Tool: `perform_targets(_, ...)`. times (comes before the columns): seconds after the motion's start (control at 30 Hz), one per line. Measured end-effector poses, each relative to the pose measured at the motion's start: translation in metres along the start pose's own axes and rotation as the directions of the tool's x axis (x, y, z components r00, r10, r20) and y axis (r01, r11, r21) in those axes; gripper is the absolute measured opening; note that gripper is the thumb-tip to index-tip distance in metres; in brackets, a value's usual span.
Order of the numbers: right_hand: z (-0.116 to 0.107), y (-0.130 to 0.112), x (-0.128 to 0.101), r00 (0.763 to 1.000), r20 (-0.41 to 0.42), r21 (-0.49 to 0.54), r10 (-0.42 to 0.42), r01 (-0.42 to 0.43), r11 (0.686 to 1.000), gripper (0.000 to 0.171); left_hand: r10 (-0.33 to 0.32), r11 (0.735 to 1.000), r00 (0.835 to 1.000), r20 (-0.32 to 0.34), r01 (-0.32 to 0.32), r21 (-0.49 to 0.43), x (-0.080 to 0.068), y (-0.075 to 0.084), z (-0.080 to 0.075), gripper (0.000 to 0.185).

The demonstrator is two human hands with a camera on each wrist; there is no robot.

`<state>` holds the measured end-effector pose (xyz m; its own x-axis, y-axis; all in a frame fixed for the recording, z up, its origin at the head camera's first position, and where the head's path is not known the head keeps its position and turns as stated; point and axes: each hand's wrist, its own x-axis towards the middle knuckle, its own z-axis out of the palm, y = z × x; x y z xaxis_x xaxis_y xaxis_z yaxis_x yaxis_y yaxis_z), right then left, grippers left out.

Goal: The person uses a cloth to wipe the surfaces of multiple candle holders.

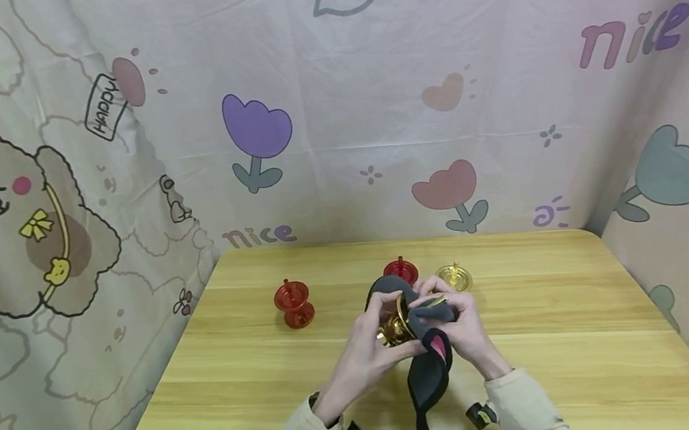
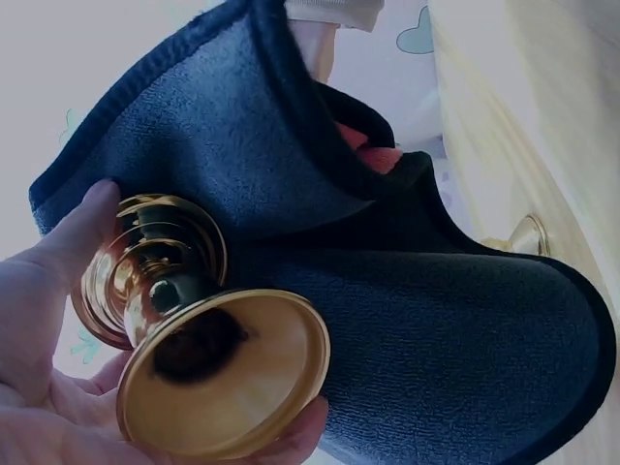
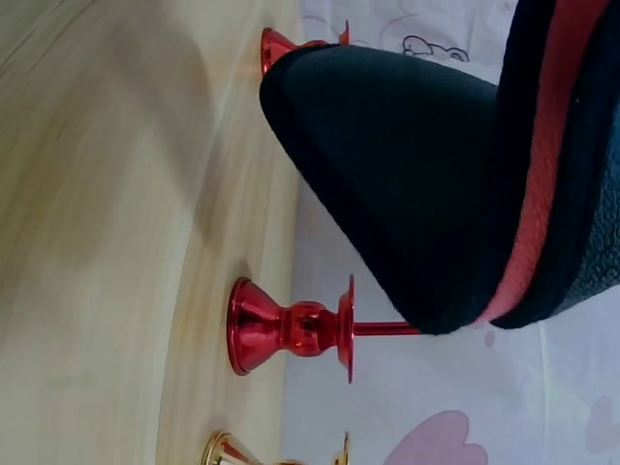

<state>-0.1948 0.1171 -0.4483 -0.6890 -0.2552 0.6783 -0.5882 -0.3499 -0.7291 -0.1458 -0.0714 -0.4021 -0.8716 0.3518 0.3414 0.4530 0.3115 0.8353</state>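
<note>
My left hand (image 1: 362,356) grips a shiny gold candle holder (image 2: 228,387) by its ends, tilted sideways above the table. Its hollow flared base faces the camera in the left wrist view, while the other end meets a dark grey cloth (image 2: 426,358). This cloth has black edging and a strip of pink. The right hand (image 1: 470,332) holds the bunched cloth against the candle holder's dish, and one long end hangs down between the wrists. Folds of cloth fill much of the right wrist view, where that hand's fingers are hidden.
A red candle holder (image 1: 294,303) stands on the wooden table (image 1: 230,387) at the left. Behind the hands are another red candle holder (image 3: 291,327) and a gold one (image 1: 455,277). A printed fabric backdrop (image 1: 345,114) rises along the table's back and sides.
</note>
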Motion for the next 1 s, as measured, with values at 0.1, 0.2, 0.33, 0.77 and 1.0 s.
perform_targets(0.1,0.002,-0.002,0.001,0.999,-0.042,0.072,-0.022,0.025,0.997,0.022,0.001,1.000,1.000,-0.007,-0.001,-0.003,0.000,-0.002,0.001,0.064)
perform_targets(0.2,0.003,-0.003,0.002,0.996,-0.084,0.131,0.001,0.010,0.991,0.026,0.001,1.000,1.000,-0.018,-0.001,-0.006,0.000,-0.003,0.001,0.065)
perform_targets(0.33,0.003,-0.006,0.000,0.993,-0.116,-0.024,0.013,-0.015,1.000,0.029,0.024,0.999,0.999,-0.049,-0.021,0.043,0.000,-0.004,0.001,0.065)
perform_targets(0.77,0.011,-0.005,-0.004,0.972,-0.234,-0.012,0.032,-0.035,0.999,0.032,0.045,0.992,0.995,-0.094,-0.034,0.119,-0.002,-0.002,0.005,0.068)
perform_targets(1.0,-0.001,-0.003,-0.009,0.987,-0.135,0.040,-0.083,0.089,0.995,0.027,-0.013,0.994,0.999,-0.052,0.008,-0.106,-0.003,-0.008,-0.005,0.060)
